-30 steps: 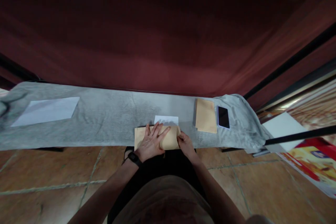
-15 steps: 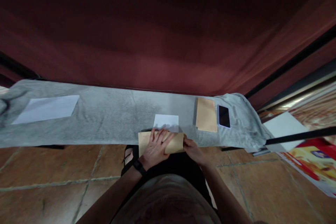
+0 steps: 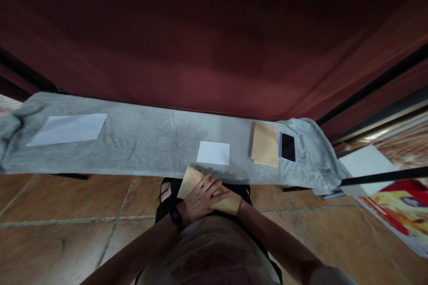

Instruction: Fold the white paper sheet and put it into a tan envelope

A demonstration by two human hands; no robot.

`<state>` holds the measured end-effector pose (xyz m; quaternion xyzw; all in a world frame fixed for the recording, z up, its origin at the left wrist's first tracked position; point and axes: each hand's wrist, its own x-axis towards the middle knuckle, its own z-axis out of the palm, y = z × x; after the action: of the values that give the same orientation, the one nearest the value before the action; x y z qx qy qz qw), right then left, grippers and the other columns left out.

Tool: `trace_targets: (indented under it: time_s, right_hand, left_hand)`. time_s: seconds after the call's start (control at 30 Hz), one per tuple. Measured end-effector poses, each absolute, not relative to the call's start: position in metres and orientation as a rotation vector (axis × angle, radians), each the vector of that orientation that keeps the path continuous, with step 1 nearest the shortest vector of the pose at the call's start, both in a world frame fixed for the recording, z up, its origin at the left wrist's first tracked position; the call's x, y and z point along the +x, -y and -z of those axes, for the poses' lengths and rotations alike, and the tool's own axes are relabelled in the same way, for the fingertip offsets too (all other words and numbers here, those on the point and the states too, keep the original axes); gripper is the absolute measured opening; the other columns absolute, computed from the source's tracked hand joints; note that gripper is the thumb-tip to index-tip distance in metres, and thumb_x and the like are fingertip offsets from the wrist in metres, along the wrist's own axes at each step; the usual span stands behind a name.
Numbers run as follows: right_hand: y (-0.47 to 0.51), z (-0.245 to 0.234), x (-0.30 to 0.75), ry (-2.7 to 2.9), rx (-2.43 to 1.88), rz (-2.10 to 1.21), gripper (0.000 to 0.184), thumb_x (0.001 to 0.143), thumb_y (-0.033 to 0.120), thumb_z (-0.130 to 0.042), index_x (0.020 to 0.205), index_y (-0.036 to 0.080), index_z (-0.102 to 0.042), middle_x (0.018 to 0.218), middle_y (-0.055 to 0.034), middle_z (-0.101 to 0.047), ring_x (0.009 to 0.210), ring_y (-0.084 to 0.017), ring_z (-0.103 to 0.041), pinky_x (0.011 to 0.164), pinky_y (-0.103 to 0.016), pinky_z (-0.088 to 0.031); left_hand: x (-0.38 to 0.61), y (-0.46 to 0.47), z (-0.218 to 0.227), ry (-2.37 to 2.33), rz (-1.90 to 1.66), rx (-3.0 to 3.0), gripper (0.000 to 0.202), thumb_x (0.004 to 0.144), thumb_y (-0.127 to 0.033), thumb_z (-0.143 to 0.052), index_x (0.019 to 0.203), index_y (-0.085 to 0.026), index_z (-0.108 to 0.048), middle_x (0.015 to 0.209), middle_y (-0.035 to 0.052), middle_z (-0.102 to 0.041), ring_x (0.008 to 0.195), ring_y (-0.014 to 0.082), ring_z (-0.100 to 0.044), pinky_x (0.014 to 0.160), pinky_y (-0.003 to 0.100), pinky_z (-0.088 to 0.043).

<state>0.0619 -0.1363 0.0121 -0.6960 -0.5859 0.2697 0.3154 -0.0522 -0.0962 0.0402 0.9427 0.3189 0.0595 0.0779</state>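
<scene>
Envelope (image 3: 190,179) off the near edge of the cloth (image 3: 150,142), over the lap, long axis slanting from far-left to near-right. Left hand (image 3: 202,196) flat on top, fingers spread; right hand (image 3: 242,205) tucked under the right end, mostly hidden, grip impossible to tell. Card (image 3: 213,152) just beyond on the cloth, nearer the left hand.

tan envelope (image 3: 200,185), white paper (image 3: 213,152) — grey cloth (image 3: 150,142), black phone (image 3: 288,147)

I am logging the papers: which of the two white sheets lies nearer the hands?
The small white sheet at the middle of the grey cloth; the larger white sheet lies far off at its left end.
</scene>
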Motion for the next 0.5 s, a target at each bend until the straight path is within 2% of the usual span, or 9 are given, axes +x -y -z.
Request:
trace_targets:
  time_s: [0.03, 0.1, 0.23, 0.33, 0.4, 0.5]
  right_hand:
    - [0.14, -0.009, 0.046, 1.371, -2.115, -0.498, 0.061, 0.084, 0.0, -0.037, 0.124, 0.033, -0.069, 0.137, -0.0007, -0.058, 0.145, -0.018, -0.036, 0.11, -0.053, -0.035]
    - [0.143, -0.005, 0.021, 1.231, -2.352, -0.281, 0.074, 0.08, -0.006, -0.026, 0.126, 0.034, -0.067, 0.143, 0.0022, -0.053, 0.149, -0.016, -0.025, 0.111, -0.058, -0.027]
    - [0.138, -0.003, 0.001, 1.38, -2.397, -0.315, 0.079, 0.076, -0.008, -0.025, 0.128, 0.037, -0.064, 0.153, 0.0044, -0.044, 0.153, -0.012, -0.013, 0.112, -0.062, -0.025]
    - [0.133, -0.006, 0.005, 1.258, -2.476, -0.438, 0.079, 0.078, -0.006, -0.028, 0.135, 0.039, -0.057, 0.158, 0.006, -0.036, 0.153, -0.012, -0.013, 0.111, -0.063, -0.027]
    - [0.131, -0.008, 0.012, 1.212, -2.264, -0.652, 0.077, 0.081, -0.001, -0.032, 0.143, 0.042, -0.047, 0.162, 0.0066, -0.029, 0.153, -0.013, -0.014, 0.112, -0.062, -0.029]
    - [0.13, -0.009, 0.028, 1.168, -1.482, -0.968, 0.078, 0.08, 0.008, -0.043, 0.149, 0.045, -0.037, 0.164, 0.0068, -0.023, 0.154, -0.018, -0.012, 0.114, -0.061, -0.031]
  left_hand:
    - [-0.052, 0.096, -0.04, -0.944, -0.179, 2.826, 0.091, 0.075, -0.038, -0.079, 0.153, -0.037, -0.033, 0.149, 0.0097, -0.049, 0.138, 0.0329, -0.041, 0.12, 0.056, -0.019]
    - [-0.054, 0.095, -0.041, -0.938, -0.187, 2.826, 0.089, 0.076, -0.037, -0.078, 0.153, -0.037, -0.034, 0.151, 0.0098, -0.047, 0.139, 0.0325, -0.04, 0.12, 0.056, -0.019]
    - [-0.06, 0.092, -0.055, -0.902, -0.181, 2.848, 0.088, 0.079, -0.041, -0.073, 0.155, -0.038, -0.028, 0.162, 0.0093, -0.033, 0.147, 0.0321, -0.031, 0.121, 0.058, -0.011]
    - [-0.062, 0.09, -0.069, -0.9, -0.18, 2.855, 0.092, 0.077, -0.037, -0.074, 0.155, -0.041, -0.025, 0.164, 0.0083, -0.028, 0.149, 0.0326, -0.028, 0.121, 0.06, -0.007]
    - [-0.06, 0.089, -0.076, -0.911, -0.193, 2.836, 0.095, 0.075, -0.031, -0.076, 0.155, -0.042, -0.026, 0.164, 0.0073, -0.029, 0.148, 0.0324, -0.03, 0.121, 0.059, -0.006]
    - [-0.056, 0.086, -0.08, -0.912, -0.195, 2.794, 0.095, 0.074, -0.027, -0.076, 0.154, -0.043, -0.028, 0.163, 0.0052, -0.032, 0.145, 0.0314, -0.036, 0.122, 0.057, -0.007]
